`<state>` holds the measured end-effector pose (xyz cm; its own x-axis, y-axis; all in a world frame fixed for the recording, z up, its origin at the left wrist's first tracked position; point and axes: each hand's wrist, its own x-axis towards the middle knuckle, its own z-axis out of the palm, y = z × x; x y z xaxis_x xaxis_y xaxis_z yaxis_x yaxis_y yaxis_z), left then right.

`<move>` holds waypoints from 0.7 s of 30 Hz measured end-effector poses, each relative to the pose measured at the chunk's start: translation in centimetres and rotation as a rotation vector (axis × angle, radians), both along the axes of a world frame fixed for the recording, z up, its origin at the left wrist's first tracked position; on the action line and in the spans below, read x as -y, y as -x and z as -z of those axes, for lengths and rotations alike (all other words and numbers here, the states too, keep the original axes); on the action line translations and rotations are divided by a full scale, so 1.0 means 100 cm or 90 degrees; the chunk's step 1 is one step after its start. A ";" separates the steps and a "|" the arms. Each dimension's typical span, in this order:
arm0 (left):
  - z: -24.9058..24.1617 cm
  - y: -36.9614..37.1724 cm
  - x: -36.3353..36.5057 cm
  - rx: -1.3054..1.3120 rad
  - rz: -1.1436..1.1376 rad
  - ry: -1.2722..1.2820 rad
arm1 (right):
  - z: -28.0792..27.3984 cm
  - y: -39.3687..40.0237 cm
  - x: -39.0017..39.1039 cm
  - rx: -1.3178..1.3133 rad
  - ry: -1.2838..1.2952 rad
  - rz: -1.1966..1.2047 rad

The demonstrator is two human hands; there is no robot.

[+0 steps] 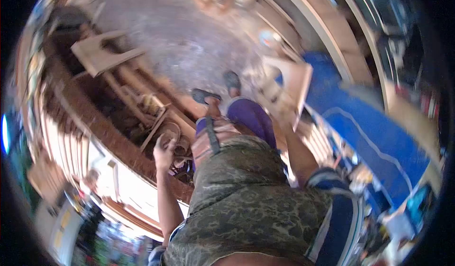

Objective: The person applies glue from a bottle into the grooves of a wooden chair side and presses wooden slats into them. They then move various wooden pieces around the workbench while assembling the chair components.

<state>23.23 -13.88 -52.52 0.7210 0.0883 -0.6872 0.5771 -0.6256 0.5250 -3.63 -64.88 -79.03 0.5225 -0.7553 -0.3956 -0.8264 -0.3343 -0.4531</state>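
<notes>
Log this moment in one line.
left hand: near wooden strip, grip unclear | right hand: by wooden board, blurred, grip unclear | blue surface: picture right

Blue panel (388, 140) at right, grey floor (170, 33) underfoot

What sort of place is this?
Probably a woodworking shop, though it's blurry: long boards at upper right, a notched wooden piece at left, and a wooden panel by the right hand.

I stood in what looked like a woodworking shop: long boards (340, 26) lined one side, and a notched wooden piece (96, 59) sat over a cluttered wooden bench (102, 133).
</notes>
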 end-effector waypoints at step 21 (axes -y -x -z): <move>-0.104 0.048 -0.023 0.444 -0.518 0.180 | -0.202 -0.507 -0.222 0.098 0.031 -0.798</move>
<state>18.42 -11.62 -42.09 0.7555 0.6158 -0.2236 0.2839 -0.0001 0.9589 47.10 -42.70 -58.87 0.9264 0.2788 -0.2530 0.1297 -0.8672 -0.4808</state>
